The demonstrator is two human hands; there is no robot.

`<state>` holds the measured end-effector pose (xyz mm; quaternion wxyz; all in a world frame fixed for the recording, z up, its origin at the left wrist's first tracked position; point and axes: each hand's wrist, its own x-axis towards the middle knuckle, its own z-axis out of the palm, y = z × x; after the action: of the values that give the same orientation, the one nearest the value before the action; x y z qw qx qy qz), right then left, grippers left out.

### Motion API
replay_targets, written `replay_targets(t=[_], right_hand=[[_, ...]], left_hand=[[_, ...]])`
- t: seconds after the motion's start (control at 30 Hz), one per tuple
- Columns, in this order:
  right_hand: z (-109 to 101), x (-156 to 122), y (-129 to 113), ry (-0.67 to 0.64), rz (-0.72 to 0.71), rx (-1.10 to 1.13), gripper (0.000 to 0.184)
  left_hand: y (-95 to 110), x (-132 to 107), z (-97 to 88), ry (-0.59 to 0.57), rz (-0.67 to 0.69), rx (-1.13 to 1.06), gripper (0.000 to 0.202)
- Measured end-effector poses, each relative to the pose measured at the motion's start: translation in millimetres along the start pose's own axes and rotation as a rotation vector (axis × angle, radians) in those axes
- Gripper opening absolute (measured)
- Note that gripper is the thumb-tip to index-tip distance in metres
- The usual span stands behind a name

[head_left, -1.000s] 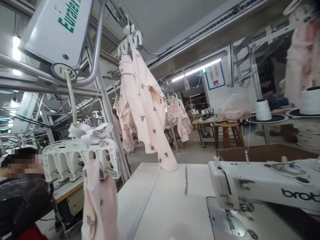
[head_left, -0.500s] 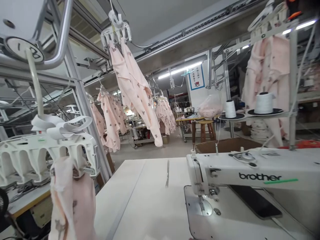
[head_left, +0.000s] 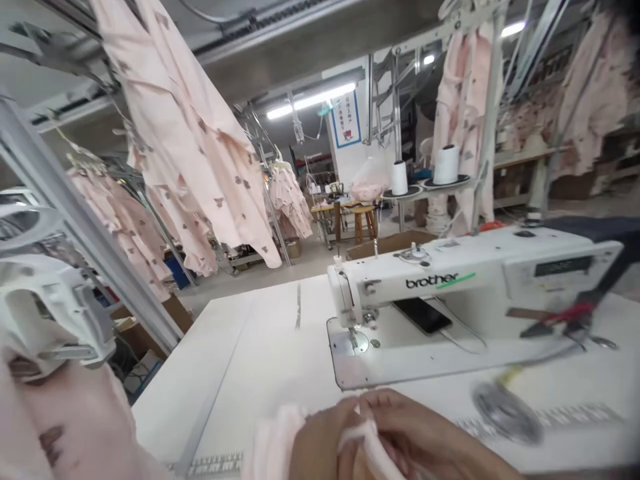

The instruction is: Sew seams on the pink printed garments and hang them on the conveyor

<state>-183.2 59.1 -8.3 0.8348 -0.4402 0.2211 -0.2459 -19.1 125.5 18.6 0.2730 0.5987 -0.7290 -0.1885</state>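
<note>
Both my hands are at the bottom edge of the head view, close together over the white table (head_left: 260, 347). My left hand (head_left: 320, 443) and my right hand (head_left: 425, 440) are closed on a piece of pale pink fabric (head_left: 363, 440), pinching a folded edge between the fingers. More of the pink fabric bunches to the left of my left hand. In front of my hands stands a white Brother sewing machine (head_left: 465, 280), with its needle area (head_left: 356, 333) just beyond my fingers.
A white plastic hanger clamp (head_left: 55, 313) holding a pink garment (head_left: 65, 420) hangs at the left. Pink printed garments (head_left: 200, 153) hang from overhead rails. Thread cones (head_left: 445, 163) stand behind the machine. A phone (head_left: 423, 315) lies under the machine arm; scissors (head_left: 565, 320) lie at the right.
The view has swung down and to the right. My hands with the pink fabric have come into sight at the bottom; the sewing machine now sits mid-frame.
</note>
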Motion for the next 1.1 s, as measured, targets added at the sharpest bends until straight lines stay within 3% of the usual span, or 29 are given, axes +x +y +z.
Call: replay_targets(t=[0.1,0.23,0.37,0.47,0.53,0.63,0.7,0.9,0.97,1.1], right_hand=[[5.0,-2.7,-5.4,0.004,0.017,0.024,0.031],[1.9,1.4,-2.5,-0.005,0.025,0.008,0.02],[2.0,3.3,0.6,0.015,0.029,-0.032,0.022],[12.3,-3.8,-0.6,0.202,-0.191,-0.273,0.03],[23.0,-11.4,-0.3,0.376,-0.339,-0.535,0.023],[34.5,-19.7,0.4,0.5,-0.352,-0.848,0.013],[33.7,-21.0,-3.2,0.47,-0.36,-0.882,0.013],[3.6,-16.2,-27.4,0.214,-0.417,-0.817,0.022],[-7.6,-12.5,-31.0,0.246,-0.401,-0.834,0.022],[-32.3,4.1,-33.0,0.459,-0.343,-0.883,0.015]], left_hand=[[-1.3,-4.1,5.9,0.111,-0.036,-0.044,0.046],[5.2,-4.6,5.2,0.165,-0.105,-0.061,0.043],[14.1,3.4,-2.9,0.128,-0.166,-0.39,0.047],[14.8,7.3,-5.0,0.179,-0.264,-0.447,0.044],[12.9,8.0,-3.0,0.232,-0.268,-0.366,0.038],[9.6,11.1,-0.9,0.255,-0.248,-0.271,0.034],[7.5,17.0,-5.2,0.202,-0.246,-0.305,0.035],[4.0,47.6,-31.0,-0.279,-0.078,-0.409,0.032],[2.8,59.4,-30.3,-0.308,-0.082,-0.443,0.03],[-9.3,89.5,-11.1,-0.257,-0.183,-0.41,0.022]])
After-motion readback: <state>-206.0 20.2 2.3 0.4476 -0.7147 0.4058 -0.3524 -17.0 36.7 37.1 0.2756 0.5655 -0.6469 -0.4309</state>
